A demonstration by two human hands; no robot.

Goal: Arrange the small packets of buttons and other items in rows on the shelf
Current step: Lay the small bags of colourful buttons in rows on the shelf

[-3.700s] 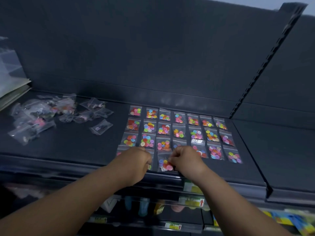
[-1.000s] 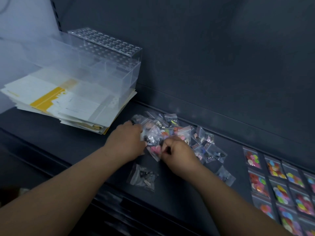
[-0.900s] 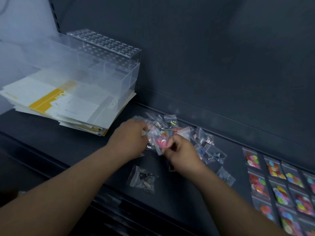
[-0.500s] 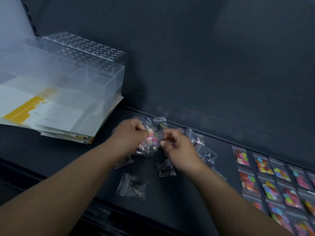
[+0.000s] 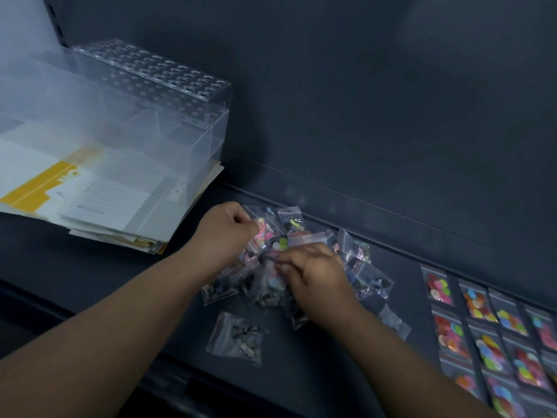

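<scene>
Since half a second ago, the right hand [image 5: 316, 276] has sunk lower into the loose heap of packets [image 5: 304, 233] on the shelf [image 5: 60, 260]. Left hand [image 5: 224, 233]: fingers curled, gripping a packet of pink buttons [image 5: 262, 233]. Right hand: fingers bent onto the heap (blur hides whether they pinch anything). One zip packet of dark parts [image 5: 238, 336] lies apart, toward the front edge. Rows of coloured-button packets [image 5: 482, 336] lie flat at right. A clear perforated acrylic box [image 5: 156, 116] rests on a paper stack [image 5: 90, 203].

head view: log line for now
phase: sorting packet pile | left hand: grips packets | right hand: in pile, grip unclear | button rows: at right
</scene>
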